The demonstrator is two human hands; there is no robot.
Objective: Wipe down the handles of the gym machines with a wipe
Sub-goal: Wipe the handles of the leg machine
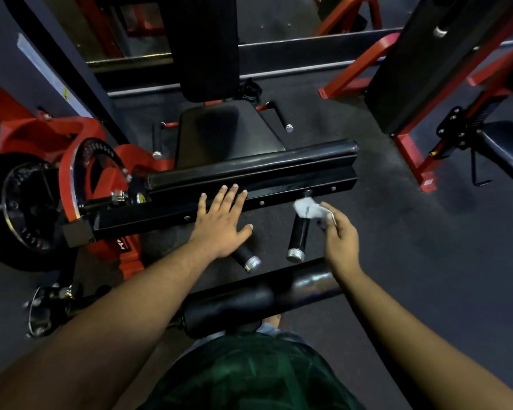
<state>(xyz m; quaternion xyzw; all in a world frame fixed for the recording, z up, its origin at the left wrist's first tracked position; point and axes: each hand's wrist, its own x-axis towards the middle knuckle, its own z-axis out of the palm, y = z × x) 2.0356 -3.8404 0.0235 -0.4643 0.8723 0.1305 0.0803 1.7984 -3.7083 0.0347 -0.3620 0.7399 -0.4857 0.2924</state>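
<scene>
wipe [307,209]: crumpled, pinched in right hand [339,235], touching top of right handle [299,236] | left hand [222,223]: fingers straight, flat on black bar [279,192], covering left handle [246,257] | step: likely wiping right handle | next: probably stroke down to its metal cap, then left handle

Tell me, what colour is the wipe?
White, seen in the head view: the wipe.

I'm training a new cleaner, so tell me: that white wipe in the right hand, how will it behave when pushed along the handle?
The wipe looks crumpled and bunched, so it is probably floppy and light. Pinched in the right hand, it would likely wrap the handle rather than slide off.
</scene>
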